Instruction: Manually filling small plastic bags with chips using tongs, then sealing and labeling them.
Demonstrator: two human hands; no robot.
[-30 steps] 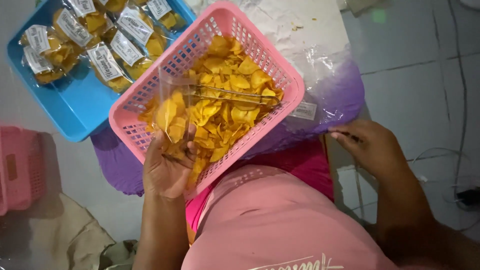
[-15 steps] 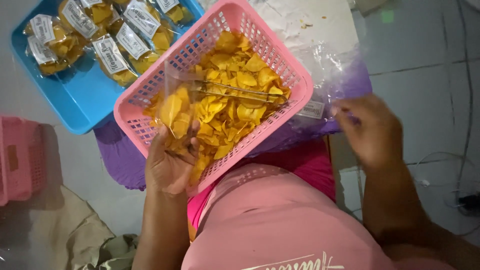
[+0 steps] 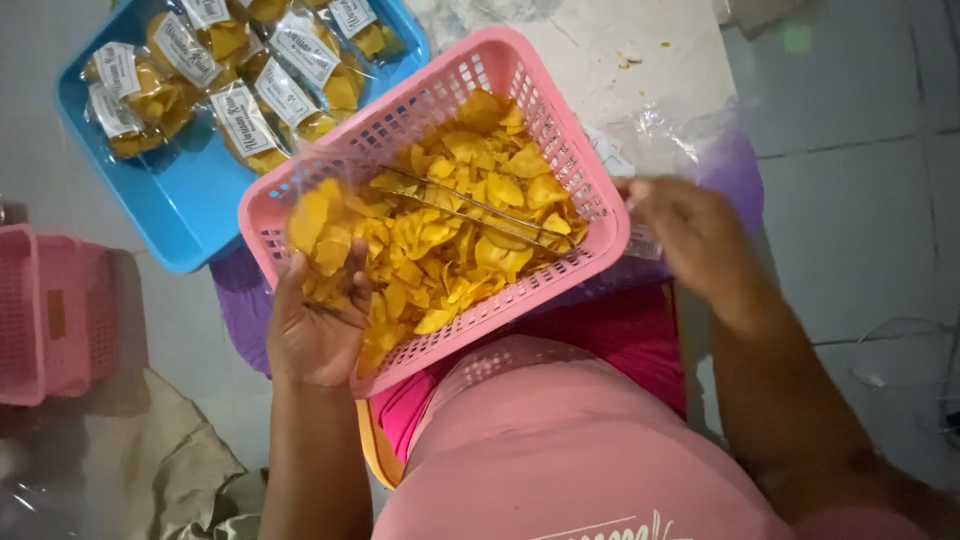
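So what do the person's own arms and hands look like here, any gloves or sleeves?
Both arms are bare from wrist to above the elbow: no gloves, no sleeves in view. The left hand and right hand show no rings, watch or bands that I can make out. The person wears a pink top with pale lettering.

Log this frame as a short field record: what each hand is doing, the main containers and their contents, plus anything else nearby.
left hand: holds a clear bag partly filled with yellow chips, at the near left corner of the pink basket
right hand: at the basket's right rim, over clear plastic wrap
basket contents: loose yellow chips, metal tongs lying on top
blue tray: sealed, labelled chip packets
far left: second pink basket
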